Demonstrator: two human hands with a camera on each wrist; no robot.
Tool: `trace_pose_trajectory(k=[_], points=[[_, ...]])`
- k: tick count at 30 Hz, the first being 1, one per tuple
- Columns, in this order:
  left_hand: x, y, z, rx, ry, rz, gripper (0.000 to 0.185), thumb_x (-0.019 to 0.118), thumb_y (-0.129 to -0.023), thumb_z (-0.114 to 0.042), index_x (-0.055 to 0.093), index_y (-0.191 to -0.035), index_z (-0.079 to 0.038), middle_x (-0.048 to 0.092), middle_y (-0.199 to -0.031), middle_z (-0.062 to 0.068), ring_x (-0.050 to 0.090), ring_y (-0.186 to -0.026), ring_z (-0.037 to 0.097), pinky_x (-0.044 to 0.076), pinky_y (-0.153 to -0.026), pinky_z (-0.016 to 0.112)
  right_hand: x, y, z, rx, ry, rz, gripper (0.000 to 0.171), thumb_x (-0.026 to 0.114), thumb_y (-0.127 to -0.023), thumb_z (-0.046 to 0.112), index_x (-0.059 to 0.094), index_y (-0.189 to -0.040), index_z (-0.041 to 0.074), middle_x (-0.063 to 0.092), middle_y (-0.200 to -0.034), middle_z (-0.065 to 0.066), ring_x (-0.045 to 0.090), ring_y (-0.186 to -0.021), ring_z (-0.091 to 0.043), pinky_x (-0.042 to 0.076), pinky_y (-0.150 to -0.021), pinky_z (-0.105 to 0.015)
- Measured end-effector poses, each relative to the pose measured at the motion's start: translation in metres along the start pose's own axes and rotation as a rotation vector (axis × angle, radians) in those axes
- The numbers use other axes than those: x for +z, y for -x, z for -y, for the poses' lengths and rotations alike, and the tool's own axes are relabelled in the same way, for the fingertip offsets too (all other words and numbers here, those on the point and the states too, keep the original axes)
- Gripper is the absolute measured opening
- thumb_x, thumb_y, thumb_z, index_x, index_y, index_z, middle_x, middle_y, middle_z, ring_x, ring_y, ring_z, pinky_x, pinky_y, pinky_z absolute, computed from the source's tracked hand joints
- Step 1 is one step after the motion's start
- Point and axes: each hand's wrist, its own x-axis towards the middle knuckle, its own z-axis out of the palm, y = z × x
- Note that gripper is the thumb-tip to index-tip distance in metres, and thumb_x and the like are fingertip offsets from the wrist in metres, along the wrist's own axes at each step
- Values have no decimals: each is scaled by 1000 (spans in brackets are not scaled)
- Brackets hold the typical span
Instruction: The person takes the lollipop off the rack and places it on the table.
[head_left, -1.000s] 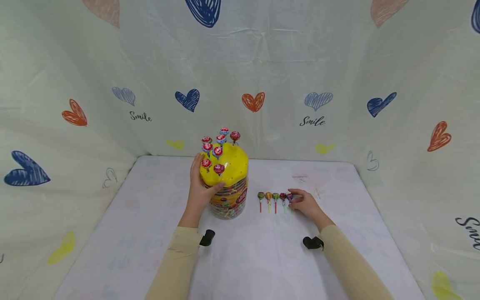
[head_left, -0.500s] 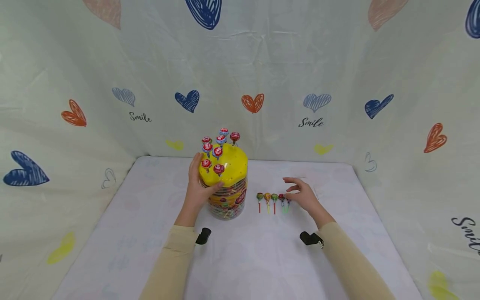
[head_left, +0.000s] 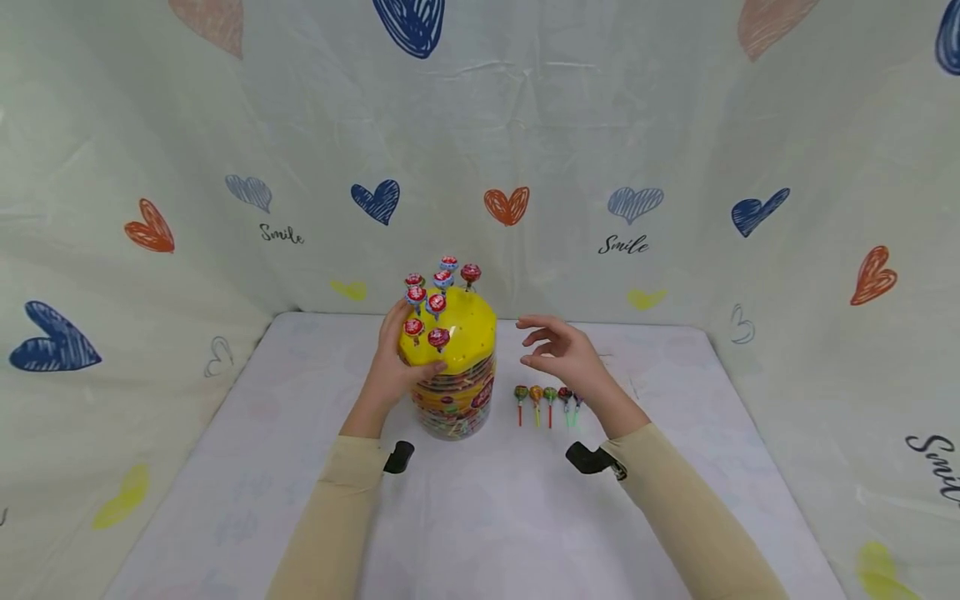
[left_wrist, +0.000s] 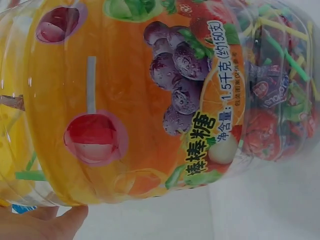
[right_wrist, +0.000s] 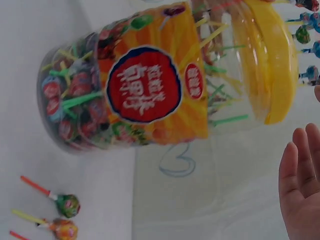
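A clear jar (head_left: pixel 453 404) full of lollipops stands upright on the table, with a yellow lid (head_left: pixel 474 329). Several wrapped lollipops (head_left: pixel 437 305) stick up out of the lid, mostly on its left and back. My left hand (head_left: pixel 390 371) grips the lid's left side, thumb across the front edge; in the left wrist view the fingers (left_wrist: pixel 70 222) show beside the jar's printed label (left_wrist: pixel 140 100). To the right of the jar my right hand (head_left: pixel 570 358) hovers with loosely bent fingers and nothing visible in them. Below it lies a row of several lollipops (head_left: pixel 536 392).
The table (head_left: pixel 480 533) has a white cover, and its back edge meets a hanging sheet (head_left: pixel 555 133) printed with hearts. A black wrist camera (head_left: pixel 400 457) hangs at my left cuff and another (head_left: pixel 588 458) at my right.
My right hand has left the right end of the lollipop row, rising and moving left toward the jar. The left hand keeps its grip on the lid, its forearm shifted slightly left.
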Motion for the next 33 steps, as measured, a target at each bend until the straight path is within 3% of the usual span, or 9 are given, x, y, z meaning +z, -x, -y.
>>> trace_pose_trajectory(k=[9, 16, 23, 33], points=[[3, 0, 3, -6, 45, 1, 94, 81, -81, -17, 23, -154, -22, 5, -160, -4, 24, -140, 29, 33, -111, 46, 24, -25, 29, -116, -51, 68, 51, 70, -84, -8, 55, -133, -2, 57, -130, -14, 54, -107, -31, 50, -91, -37], [4, 2, 3, 7, 70, -2, 91, 78, -83, -16, 23, -155, -20, 4, -161, -2, 24, -140, 29, 33, -111, 46, 40, -40, 39, -186, -9, 167, 54, 72, -83, -7, 54, -133, -3, 56, -133, -14, 52, -112, -28, 46, -98, -43], [3, 2, 4, 10, 76, -4, 91, 78, -84, -15, 22, -155, -21, 3, -161, -2, 25, -140, 29, 34, -110, 46, 51, -50, 47, -174, 20, 248, 56, 72, -83, -2, 53, -136, 3, 54, -136, -6, 52, -115, -23, 45, -100, -41], [3, 2, 6, 26, 77, -3, 90, 77, -85, -14, 22, -155, -22, 3, -161, -3, 26, -139, 28, 34, -110, 46, 57, -56, 51, -189, 27, 313, 60, 72, -83, 1, 51, -139, 3, 54, -133, -7, 51, -116, -22, 46, -99, -39]])
